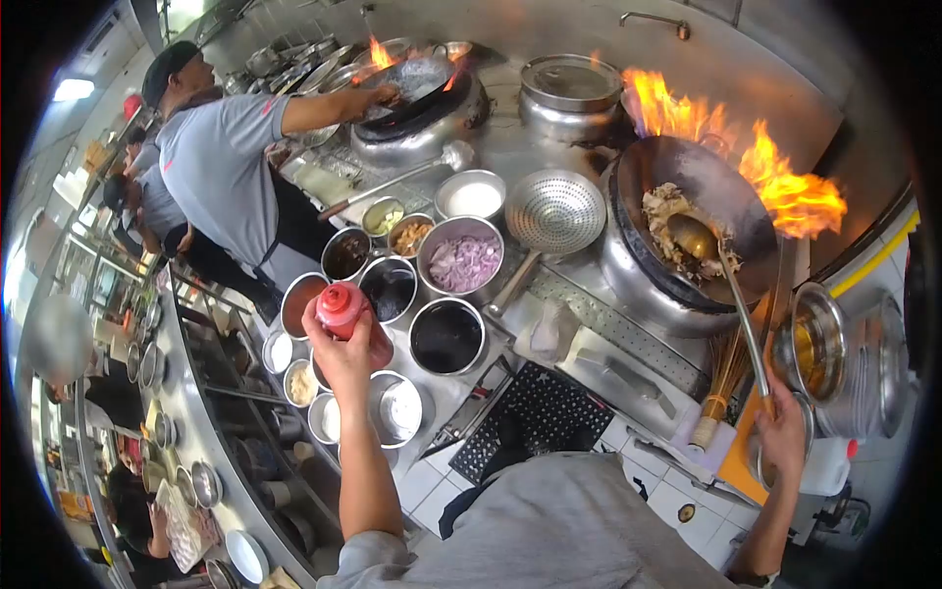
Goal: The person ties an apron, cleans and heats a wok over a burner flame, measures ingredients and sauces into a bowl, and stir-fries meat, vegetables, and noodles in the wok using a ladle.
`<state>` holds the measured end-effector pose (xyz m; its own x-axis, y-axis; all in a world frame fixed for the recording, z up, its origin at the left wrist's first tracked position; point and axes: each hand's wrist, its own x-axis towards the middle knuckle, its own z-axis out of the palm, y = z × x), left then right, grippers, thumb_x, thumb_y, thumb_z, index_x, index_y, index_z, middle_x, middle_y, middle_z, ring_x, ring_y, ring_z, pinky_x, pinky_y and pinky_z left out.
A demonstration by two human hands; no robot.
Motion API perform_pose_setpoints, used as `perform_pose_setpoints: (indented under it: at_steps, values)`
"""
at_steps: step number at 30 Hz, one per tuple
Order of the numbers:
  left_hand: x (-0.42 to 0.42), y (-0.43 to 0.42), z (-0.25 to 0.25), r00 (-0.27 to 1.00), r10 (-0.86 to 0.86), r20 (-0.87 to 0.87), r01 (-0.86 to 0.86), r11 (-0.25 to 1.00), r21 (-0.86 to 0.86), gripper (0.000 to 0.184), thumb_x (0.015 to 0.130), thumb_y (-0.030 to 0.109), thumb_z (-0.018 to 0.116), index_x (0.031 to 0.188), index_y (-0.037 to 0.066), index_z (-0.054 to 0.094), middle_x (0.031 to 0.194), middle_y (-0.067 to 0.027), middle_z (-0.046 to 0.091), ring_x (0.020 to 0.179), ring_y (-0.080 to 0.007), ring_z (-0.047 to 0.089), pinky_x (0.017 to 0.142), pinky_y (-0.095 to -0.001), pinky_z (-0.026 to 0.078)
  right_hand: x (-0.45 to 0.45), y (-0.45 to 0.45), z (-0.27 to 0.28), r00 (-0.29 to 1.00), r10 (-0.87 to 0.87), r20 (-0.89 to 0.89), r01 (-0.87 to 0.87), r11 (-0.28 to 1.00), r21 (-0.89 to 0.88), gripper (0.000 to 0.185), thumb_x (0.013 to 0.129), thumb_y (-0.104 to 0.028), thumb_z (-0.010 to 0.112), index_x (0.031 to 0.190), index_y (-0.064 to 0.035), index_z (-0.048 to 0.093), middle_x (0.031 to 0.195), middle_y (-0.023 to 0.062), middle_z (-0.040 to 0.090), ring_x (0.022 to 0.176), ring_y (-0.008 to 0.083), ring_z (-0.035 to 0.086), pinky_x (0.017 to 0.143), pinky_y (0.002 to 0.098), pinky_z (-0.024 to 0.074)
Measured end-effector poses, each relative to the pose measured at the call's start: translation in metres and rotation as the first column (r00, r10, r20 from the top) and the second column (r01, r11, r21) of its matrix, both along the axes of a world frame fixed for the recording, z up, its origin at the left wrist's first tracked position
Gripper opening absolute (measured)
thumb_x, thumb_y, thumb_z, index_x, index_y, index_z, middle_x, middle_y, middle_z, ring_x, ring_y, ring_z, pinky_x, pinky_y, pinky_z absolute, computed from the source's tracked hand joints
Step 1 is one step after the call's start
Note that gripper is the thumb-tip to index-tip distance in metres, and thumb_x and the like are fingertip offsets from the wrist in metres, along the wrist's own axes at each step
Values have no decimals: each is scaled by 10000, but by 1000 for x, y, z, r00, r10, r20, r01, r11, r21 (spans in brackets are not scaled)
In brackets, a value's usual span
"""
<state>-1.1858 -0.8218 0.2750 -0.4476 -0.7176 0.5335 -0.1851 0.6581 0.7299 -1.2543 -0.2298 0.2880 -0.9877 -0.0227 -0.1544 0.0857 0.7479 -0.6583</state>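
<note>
My left hand (342,355) is wrapped around a red squeeze bottle (340,304) above the cluster of metal seasoning pots. Closed on the long handle of a ladle (693,237), my right hand (782,432) is low on the right. The ladle's bowl rests among pieces of food (677,211) inside a dark wok (738,187). Tall flames (785,187) rise behind and beside the wok's far rim. Close to the bottle are a pot of chopped purple onion (466,263) and a pot of dark liquid (446,336).
A perforated strainer (555,211) lies left of the wok. A bamboo brush (719,388) and metal bowls (819,334) are at the right. Another person (231,147) handles a second wok (417,83) over fire at the upper left. A lidded pot (571,93) stands at the back.
</note>
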Motion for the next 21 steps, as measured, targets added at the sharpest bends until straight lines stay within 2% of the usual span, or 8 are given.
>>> perform_pose_setpoints:
  at_steps: [2,4,9,13,15,17,18,21]
  values:
    - [6,-14,-35,990,140,-30,-142,987,-78,666,731,149,811,1281,16,457,1180,-169,603,1099,-270,596,958,-359,452,-12,-18,8,962,118,-247,-41,954,298,633,779,94,529,1389,-72,495,1291,153,600,1003,244,655,868,310,504]
    - [12,-26,-62,988,146,-41,-148,987,-62,699,742,206,809,1301,7,439,1218,-181,569,1131,-300,561,987,-378,423,-16,-55,35,988,-78,-130,96,986,134,615,771,70,549,1369,-71,513,1320,194,573,1252,291,537,1043,333,395]
    - [-3,-46,-122,981,195,13,-196,980,47,709,761,165,808,1303,-37,399,1251,-234,510,1137,-366,539,989,-415,432,-54,-32,-7,979,90,-184,-19,934,357,641,798,-58,587,1420,-121,444,1117,257,618,1010,423,589,910,452,474]
    - [12,-63,-165,940,339,39,-317,909,-270,765,709,111,806,1334,-52,394,1283,-213,510,1149,-354,538,1000,-414,431,8,3,23,975,29,-220,22,973,228,624,801,-58,620,1402,-101,458,1227,243,587,1106,390,582,937,395,464]
    - [-55,84,-52,992,-124,-35,116,977,-176,732,657,68,793,1293,-63,453,1275,-209,521,1148,-359,533,1007,-423,427,16,18,18,922,76,-380,4,979,204,611,815,-56,618,1403,-98,457,1229,237,588,1105,383,589,930,389,464]
    - [-116,206,-4,736,-670,97,676,723,-143,687,651,116,809,1242,-57,504,1202,-225,561,1131,-364,536,1028,-450,395,3,9,21,972,-99,-214,109,993,40,571,842,-50,609,1392,-77,462,1237,225,585,1102,377,594,927,394,460]
    - [-149,245,-20,635,-748,193,756,550,-354,641,699,182,804,1229,-45,523,1180,-249,558,1123,-393,529,987,-444,411,-10,2,33,975,-118,-188,126,992,30,517,886,-93,592,1385,-54,461,1290,207,576,1185,348,563,995,376,444]
    - [-220,324,-63,341,-878,334,936,287,-202,319,818,213,705,1031,5,592,1015,-188,583,941,-393,535,813,-462,434,-39,64,28,982,90,-164,-67,988,142,509,894,-98,596,1385,-55,470,1313,179,578,1161,317,578,989,358,435]
